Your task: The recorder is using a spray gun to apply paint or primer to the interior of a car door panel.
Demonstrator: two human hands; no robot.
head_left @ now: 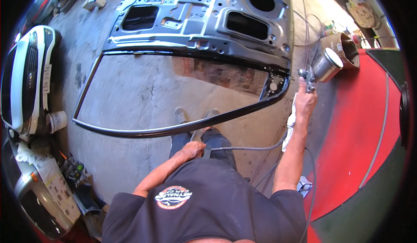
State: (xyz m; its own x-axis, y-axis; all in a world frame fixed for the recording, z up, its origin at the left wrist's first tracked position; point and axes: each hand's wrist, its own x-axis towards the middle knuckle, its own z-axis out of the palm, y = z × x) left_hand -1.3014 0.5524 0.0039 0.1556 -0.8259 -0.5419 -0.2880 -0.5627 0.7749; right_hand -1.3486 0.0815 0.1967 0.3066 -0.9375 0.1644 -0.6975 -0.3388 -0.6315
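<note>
A paint spray gun (309, 79) with a round metal cup (326, 68) is gripped in my right hand (306, 99), out to the right of the door. White cloth or paper (291, 126) hangs beside that wrist. My left hand (193, 149) is closed around a grey air hose (247, 148) in front of my waist. From there the hose runs right toward my right forearm. Ahead of me stands a bare car door (191, 24) with its inner metal side showing. Its dark window frame (173, 130) points toward me, and the floor shows through the frame.
To the right spreads a large red panel (347, 143) with dark green edges. A rusty drum-like container (349, 52) stands beyond the gun. On the left are a white car front (28, 78), a white bucket (57, 121) and clutter. Hoses trail over the concrete floor (130, 160).
</note>
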